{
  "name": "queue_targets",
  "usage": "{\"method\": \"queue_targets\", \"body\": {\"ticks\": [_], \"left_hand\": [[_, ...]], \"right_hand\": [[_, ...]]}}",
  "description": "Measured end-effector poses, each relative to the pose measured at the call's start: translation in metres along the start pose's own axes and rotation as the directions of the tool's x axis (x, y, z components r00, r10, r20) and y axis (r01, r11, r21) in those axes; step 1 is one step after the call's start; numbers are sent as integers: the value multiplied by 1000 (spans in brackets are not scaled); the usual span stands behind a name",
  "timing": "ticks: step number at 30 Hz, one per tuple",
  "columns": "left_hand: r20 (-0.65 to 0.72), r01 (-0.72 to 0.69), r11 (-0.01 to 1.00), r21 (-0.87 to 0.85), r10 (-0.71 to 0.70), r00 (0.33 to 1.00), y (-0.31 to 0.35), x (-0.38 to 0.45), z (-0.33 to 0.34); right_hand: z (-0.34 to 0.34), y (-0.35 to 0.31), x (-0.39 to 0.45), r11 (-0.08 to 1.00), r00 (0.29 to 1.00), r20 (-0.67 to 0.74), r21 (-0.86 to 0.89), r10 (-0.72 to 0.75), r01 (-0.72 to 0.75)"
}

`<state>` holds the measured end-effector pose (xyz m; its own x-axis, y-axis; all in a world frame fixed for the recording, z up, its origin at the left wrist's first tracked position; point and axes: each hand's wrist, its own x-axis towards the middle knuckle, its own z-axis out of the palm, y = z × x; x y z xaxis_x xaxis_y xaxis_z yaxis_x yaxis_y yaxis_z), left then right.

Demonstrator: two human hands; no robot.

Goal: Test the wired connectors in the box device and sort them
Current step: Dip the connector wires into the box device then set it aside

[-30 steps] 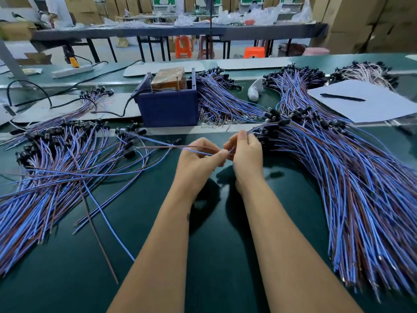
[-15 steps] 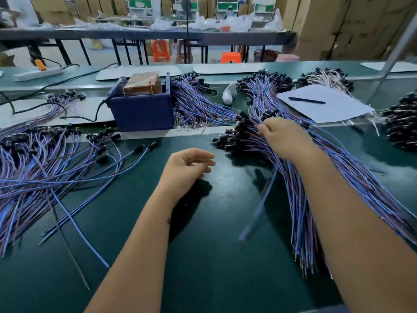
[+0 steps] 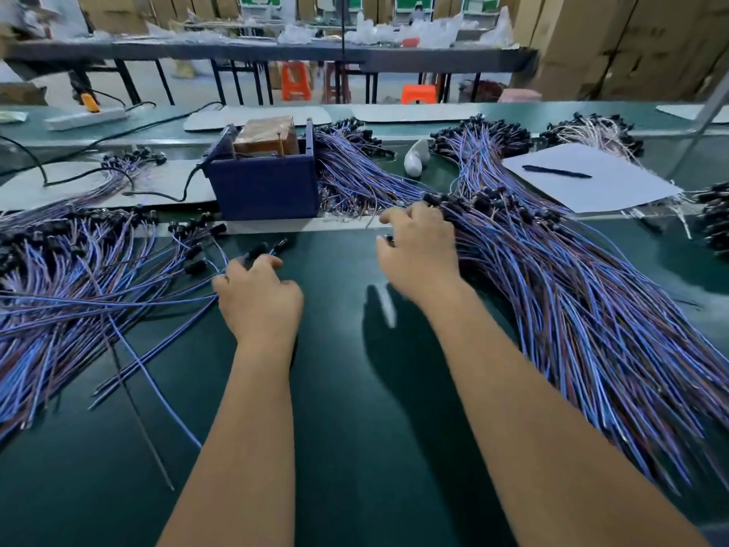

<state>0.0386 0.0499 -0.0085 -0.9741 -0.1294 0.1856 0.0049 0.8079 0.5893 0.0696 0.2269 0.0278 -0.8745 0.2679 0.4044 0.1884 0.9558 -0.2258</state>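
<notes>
The blue box device (image 3: 264,189), with a brown block inside, stands at the back of the green mat. A left pile of blue and brown wired connectors (image 3: 79,278) fans out beside it, and a larger right pile (image 3: 572,294) spreads to the right. My left hand (image 3: 258,300) rests at the left pile's inner edge, its loosely curled fingertips touching two black connectors (image 3: 268,248). My right hand (image 3: 420,250) hovers over the right pile's connector ends. It pinches a small black connector (image 3: 389,240), and its blurred wire (image 3: 384,305) trails beneath the hand.
A white sheet (image 3: 615,191) with a pen (image 3: 556,172) lies at the back right. More wire bundles (image 3: 355,167) and a white object (image 3: 416,157) sit behind the box. A black cable (image 3: 169,197) runs left from the box. A power strip (image 3: 85,118) lies far left.
Both hands held one wire at the centre, then parted. My right hand went to the right pile and came back toward the middle with a wire. My left hand moved to the left pile.
</notes>
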Motion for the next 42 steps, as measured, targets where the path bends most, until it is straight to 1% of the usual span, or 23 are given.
{"method": "queue_targets", "body": {"ticks": [2, 4, 6, 8, 10, 15, 18, 20, 21, 22, 23, 25, 27, 29, 30, 32, 33, 34, 36, 38, 39, 41, 42], "left_hand": [[33, 25, 996, 90, -28, 999, -1, 2, -1], [21, 6, 987, 163, -10, 1000, -1, 3, 1], [-9, -3, 988, 154, 4, 1000, -4, 5, 1], [-29, -10, 995, 98, 13, 999, -8, 9, 1], [-33, -32, 998, 57, 34, 999, -9, 11, 1], [-41, -116, 979, -167, 111, 993, -4, 11, 10], [-62, -120, 913, -391, 103, 993, -1, 11, 10], [-106, -134, 863, -488, 94, 990, 4, 10, 10], [-145, -141, 846, -515, 77, 986, 6, 9, 10], [-184, -141, 825, -547, 46, 982, 9, 8, 10], [-213, -125, 795, -594, -6, 977, 11, 7, 10], [-198, -38, 704, -710, -148, 969, 14, 7, 9], [-74, 99, 645, -758, -236, 969, 12, 11, 11], [71, 182, 572, -799, -212, 975, 11, 16, 11], [99, 186, 520, -834, -191, 977, 11, 17, 11], [61, 133, 447, -885, -171, 983, 12, 18, 10], [18, 93, 450, -888, -169, 985, 12, 17, 9], [-20, 62, 460, -886, -171, 985, 11, 18, 10], [-27, 60, 433, -899, -193, 981, 11, 18, 10], [75, 141, 356, -924, -193, 978, 13, 17, 7], [144, 188, 317, -930, -157, 977, 14, 16, 6], [270, 264, 280, -923, -18, 963, 17, 12, 3], [314, 282, 302, -911, 64, 947, 18, 10, 3]], "right_hand": [[20, -34, -9, 992, 994, 7, 60, -107, 106], [38, -64, -15, 978, 985, 26, 130, -170, 165], [52, -81, -17, 959, 981, 107, 251, -160, 129], [60, -84, -17, 930, 977, 186, 365, -104, 29], [64, -80, -17, 915, 980, 185, 402, -69, -11], [68, -75, -16, 956, 986, 148, 292, -75, 29], [67, -72, -15, 987, 991, 79, 125, -109, 98], [64, -73, -16, 991, 991, 27, 38, -132, 131], [62, -73, -17, 992, 994, 16, 62, -112, 110], [60, -72, -17, 986, 998, 18, 158, -59, 55], [59, -71, -18, 950, 999, 35, 310, 17, -27], [56, -68, -18, 774, 983, 99, 606, 156, -184], [53, -67, -18, 620, 968, 169, 744, 188, -250], [49, -70, -20, 543, 963, 241, 796, 119, -266], [48, -72, -21, 548, 961, 268, 795, 70, -261], [46, -74, -22, 600, 956, 294, 764, 0, -235], [46, -74, -24, 614, 954, 299, 757, -21, -224], [45, -74, -25, 605, 952, 304, 765, -39, -219], [45, -75, -25, 517, 948, 314, 821, -57, -241], [44, -76, -24, 385, 952, 305, 880, -5, -279], [44, -75, -23, 331, 956, 288, 898, 52, -289], [46, -71, -19, 283, 951, 249, 913, 184, -294], [47, -69, -17, 261, 941, 246, 916, 234, -305]]}}
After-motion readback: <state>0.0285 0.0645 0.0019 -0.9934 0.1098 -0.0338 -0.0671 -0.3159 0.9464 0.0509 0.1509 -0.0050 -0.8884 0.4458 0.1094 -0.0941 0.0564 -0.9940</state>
